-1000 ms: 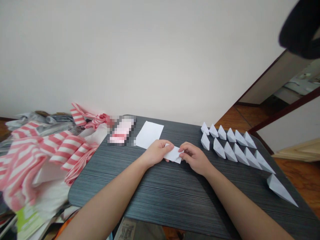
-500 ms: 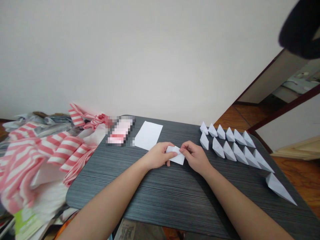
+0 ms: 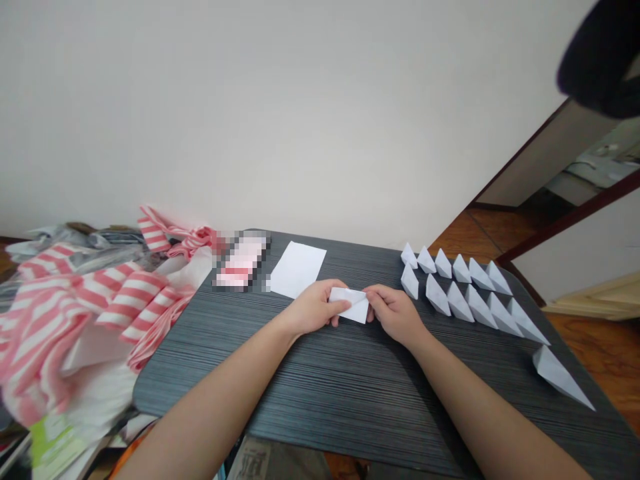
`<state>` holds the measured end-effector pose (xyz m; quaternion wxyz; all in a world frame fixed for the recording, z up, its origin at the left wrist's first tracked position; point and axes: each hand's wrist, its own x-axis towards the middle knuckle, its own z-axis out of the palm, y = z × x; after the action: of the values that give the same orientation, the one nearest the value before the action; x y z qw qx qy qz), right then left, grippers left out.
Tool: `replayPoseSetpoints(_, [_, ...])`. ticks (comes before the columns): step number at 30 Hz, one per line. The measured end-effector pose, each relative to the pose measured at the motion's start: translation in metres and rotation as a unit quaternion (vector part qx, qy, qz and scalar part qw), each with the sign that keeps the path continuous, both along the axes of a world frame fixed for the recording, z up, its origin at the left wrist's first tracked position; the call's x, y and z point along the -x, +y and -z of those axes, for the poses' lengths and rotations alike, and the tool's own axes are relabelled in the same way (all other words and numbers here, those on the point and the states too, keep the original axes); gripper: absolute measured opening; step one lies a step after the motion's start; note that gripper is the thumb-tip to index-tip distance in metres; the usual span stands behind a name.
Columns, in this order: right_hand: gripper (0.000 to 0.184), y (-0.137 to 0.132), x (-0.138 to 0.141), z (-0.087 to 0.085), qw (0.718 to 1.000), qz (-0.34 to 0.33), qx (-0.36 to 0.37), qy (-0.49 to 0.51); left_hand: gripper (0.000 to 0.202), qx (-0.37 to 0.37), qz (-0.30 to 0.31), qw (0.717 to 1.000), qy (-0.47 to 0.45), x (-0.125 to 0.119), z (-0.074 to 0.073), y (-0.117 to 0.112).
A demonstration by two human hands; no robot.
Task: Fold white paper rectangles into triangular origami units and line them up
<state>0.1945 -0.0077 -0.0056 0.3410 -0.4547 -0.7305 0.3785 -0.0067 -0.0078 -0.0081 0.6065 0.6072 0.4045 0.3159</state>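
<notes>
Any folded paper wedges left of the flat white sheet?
No, all the paper wedges lie to the right of the flat white sheet.

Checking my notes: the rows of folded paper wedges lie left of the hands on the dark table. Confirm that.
Not left: the head view shows the folded paper wedges right of the left hand and right hand, on the dark table.

Your left forearm and right forearm are bare and smooth, tapering to the wrists. Your left hand and right hand are bare too, with short nails. A khaki patch with dark print shows at the bottom of your view; whether you're wearing it can't be told.
</notes>
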Motion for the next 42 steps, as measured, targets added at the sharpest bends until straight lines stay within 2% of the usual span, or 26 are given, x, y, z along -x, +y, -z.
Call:
replayPoseSetpoints(7, [0.031,-0.001,0.0,0.0,1.0,0.002,0.008,-0.008,0.025,-0.013,0.004,1.0,0.022,0.0,-0.002,-0.001])
replayPoseSetpoints(14, [0.032,0.001,0.0,0.009,0.994,0.013,0.057,0.088,0.027,0.007,-0.011,1.0,0.019,0.001,-0.002,0.001])
replayPoseSetpoints(19, [0.02,0.001,0.0,0.006,0.998,-0.001,0.054,0.041,0.026,0.009,-0.003,1.0,0.021,0.001,-0.001,0.001])
replayPoseSetpoints(26, [0.027,0.0,0.002,0.001,1.0,0.009,0.029,-0.001,0.028,-0.006,0.019,0.999,0.042,0.001,-0.003,-0.001])
replayPoseSetpoints(32, [0.03,-0.001,0.004,-0.001,0.999,0.025,-0.008,-0.027,0.031,-0.022,0.005,0.998,0.06,-0.002,-0.008,-0.003])
replayPoseSetpoints(42, [0.029,-0.002,0.004,-0.002,0.999,0.017,-0.008,-0.033,0.028,-0.004,0.003,0.999,0.052,-0.002,-0.01,-0.003])
